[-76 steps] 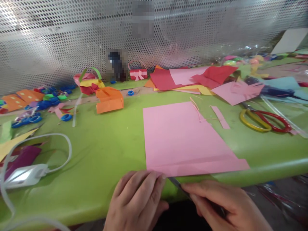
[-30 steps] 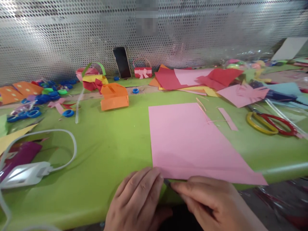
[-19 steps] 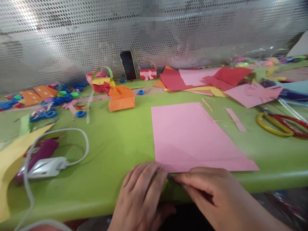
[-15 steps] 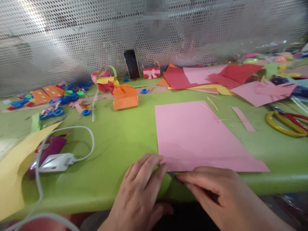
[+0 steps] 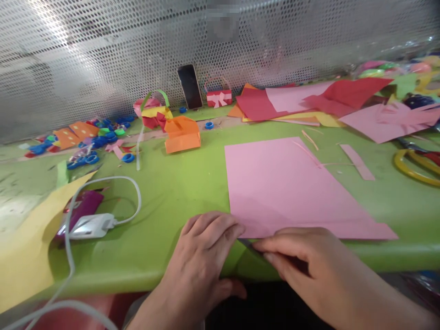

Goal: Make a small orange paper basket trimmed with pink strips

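Note:
A large sheet of pink paper [image 5: 275, 183] lies flat near the table's front edge. My left hand [image 5: 206, 252] rests at its lower left corner, fingertips on the paper and thumb apart below. My right hand [image 5: 309, 261] is closed, thumb and index finger pinching a thin dark blade-like piece [image 5: 246, 243] at the sheet's near edge. The piece's tip points toward my left fingertips; most of it is hidden by the right hand. A narrow pink strip [image 5: 357, 161] lies right of the sheet, with thin paper slivers [image 5: 310, 140] close by.
Yellow-handled scissors [image 5: 409, 167] lie at the right. Stacked coloured paper [image 5: 257, 105], a phone [image 5: 190, 87] and small paper baskets [image 5: 219, 97] are along the back. At left are yellow paper [image 5: 27, 247], a white plug [image 5: 91, 227] with its cable and blue scissors [image 5: 82, 159].
The view has shifted slightly, so the table things appear a little further right and most a bit higher. Both hands stay at the paper's near edge, the left fingers slightly more bent.

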Demonstrator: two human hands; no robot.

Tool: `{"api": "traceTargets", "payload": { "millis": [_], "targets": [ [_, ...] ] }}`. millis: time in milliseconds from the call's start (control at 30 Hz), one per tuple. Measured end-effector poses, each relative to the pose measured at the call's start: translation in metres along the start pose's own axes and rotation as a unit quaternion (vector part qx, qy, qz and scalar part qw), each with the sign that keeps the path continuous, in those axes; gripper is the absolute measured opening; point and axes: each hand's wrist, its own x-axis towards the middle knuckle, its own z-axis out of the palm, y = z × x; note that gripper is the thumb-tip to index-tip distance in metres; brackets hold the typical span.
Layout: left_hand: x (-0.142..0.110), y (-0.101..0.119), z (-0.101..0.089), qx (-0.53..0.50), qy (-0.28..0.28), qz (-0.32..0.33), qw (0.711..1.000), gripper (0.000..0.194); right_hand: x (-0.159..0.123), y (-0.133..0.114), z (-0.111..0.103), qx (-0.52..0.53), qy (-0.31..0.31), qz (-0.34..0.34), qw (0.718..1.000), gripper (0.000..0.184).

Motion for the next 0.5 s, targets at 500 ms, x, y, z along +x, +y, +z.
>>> {"api": "traceTargets", "payload": {
  "millis": [500],
  "targets": [
    [0.000,-0.017,0.002,0.048,0.098,0.086,0.990,0.066,-0.019,0.013,-0.062,0.029,0.141,0.057,0.988,0.019]
  ]
}}
